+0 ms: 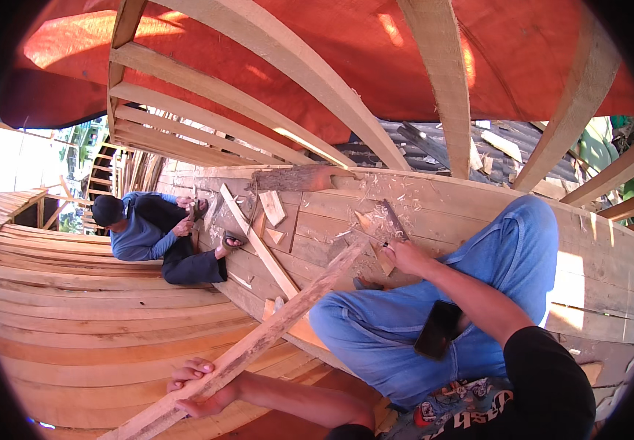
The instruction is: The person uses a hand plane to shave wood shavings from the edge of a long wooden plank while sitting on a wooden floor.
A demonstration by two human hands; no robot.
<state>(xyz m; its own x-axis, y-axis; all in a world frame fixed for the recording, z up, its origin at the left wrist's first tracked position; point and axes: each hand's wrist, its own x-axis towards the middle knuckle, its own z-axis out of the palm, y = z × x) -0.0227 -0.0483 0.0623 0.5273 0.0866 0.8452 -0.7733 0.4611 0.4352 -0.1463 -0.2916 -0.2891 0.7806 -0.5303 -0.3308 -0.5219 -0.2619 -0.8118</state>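
The person's left hand (198, 389) is wrapped around the lower part of a long wooden beam (273, 323), fingers over one side and thumb against the other. The beam is straight and square-edged, its pale face streaked with rough, darker grain, and it slants up past the left knee to the plank floor. Well apart from the left hand, the right hand (407, 258) is curled closed near the beam's far end, on a slim tool (384, 245) too small to make out clearly. The legs, in faded blue jeans (507, 249), are bent, and a flat black phone (438, 330) rests on the lap. Beyond the beam, curled wood shavings (322, 232) litter the smooth boards of the plank floor (478, 209). A narrow pale strip (258, 246) lies slantwise there, beside a small flat offcut (273, 209); a rough, bark-brown slab (287, 178) lies along the floor's far edge. At its left edge sits a co-worker (141, 227) in a blue top and dark cap, both hands near one foot. Below that edge spreads curved, overlapping planking (111, 315). Above the far edge, bowed timber ribs (445, 88) rise against a wrinkled red tarp (317, 44).
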